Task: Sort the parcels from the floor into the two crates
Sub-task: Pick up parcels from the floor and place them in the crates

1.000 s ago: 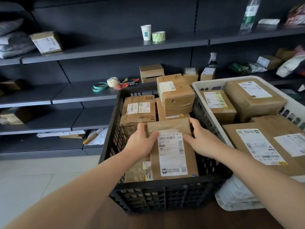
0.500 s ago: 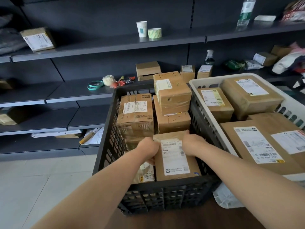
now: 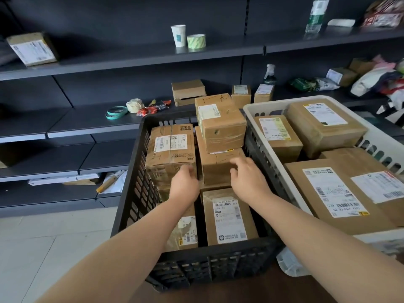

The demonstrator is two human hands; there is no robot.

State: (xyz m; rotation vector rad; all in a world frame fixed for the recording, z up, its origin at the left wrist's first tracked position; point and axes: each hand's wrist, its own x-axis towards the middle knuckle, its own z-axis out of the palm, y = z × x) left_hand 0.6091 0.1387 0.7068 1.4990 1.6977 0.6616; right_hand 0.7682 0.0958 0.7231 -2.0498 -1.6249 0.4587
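Observation:
A black plastic crate [image 3: 135,193] in front of me holds several brown cardboard parcels. A flat parcel with a white label [image 3: 228,217] lies at the crate's near right, with nothing gripping it. Both my hands hover over the crate with loosely bent fingers and hold nothing: my left hand [image 3: 184,183] is by the stacked box on the left [image 3: 171,149], my right hand [image 3: 246,177] in front of the middle box [image 3: 215,168]. A taped box [image 3: 220,124] tops the middle stack. To the right, a white crate [image 3: 258,107] holds several larger parcels.
Dark shelving runs behind the crates with small boxes [image 3: 188,91], tape rolls [image 3: 196,41], a paper cup [image 3: 178,35], a spray bottle [image 3: 269,73] and bags. A labelled box [image 3: 32,49] sits on the upper left shelf. Pale tiled floor [image 3: 43,241] lies to the left.
The flat labelled parcel went down into the black crate's near right. Both hands let go of it and lifted up and away toward the stacked boxes.

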